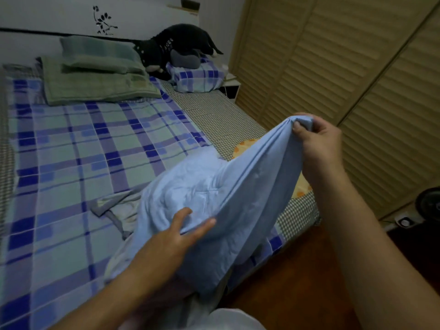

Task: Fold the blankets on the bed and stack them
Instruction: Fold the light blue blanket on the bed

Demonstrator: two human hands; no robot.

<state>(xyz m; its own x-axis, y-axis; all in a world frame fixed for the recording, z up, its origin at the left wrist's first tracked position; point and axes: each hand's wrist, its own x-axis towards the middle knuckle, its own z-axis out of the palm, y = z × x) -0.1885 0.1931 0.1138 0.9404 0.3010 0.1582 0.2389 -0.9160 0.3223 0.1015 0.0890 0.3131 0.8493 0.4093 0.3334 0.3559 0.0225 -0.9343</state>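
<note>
My right hand (317, 141) pinches a bunched corner of the blue blanket (214, 198) and holds it up above the near right side of the bed (214, 115), thumb on the near face of the cloth, fingers curled round behind it. From that corner the blanket hangs down and left in long folds, its bulk resting crumpled on the bed's near edge, part of it draping over the side toward the floor (297, 270). My left hand (176, 236) lies lower on the blanket, fingers stretched fairly straight along a fold, thumb up on the upper side; I cannot tell whether it grips the cloth or only rests on it.

A grey cloth (114, 206) lies rumpled just left of the blanket, partly under it. A yellow cloth (245, 145) with orange spots shows behind and below the raised corner. The bed carries a blue plaid sheet (71, 163). At the far end lies a folded green blanket (95, 86) with a green pillow (97, 53) on it, a plaid pillow (197, 77) to the right, and a black plush toy (176, 44) leaning over it. Slatted doors (333, 67) stand along the right
</note>
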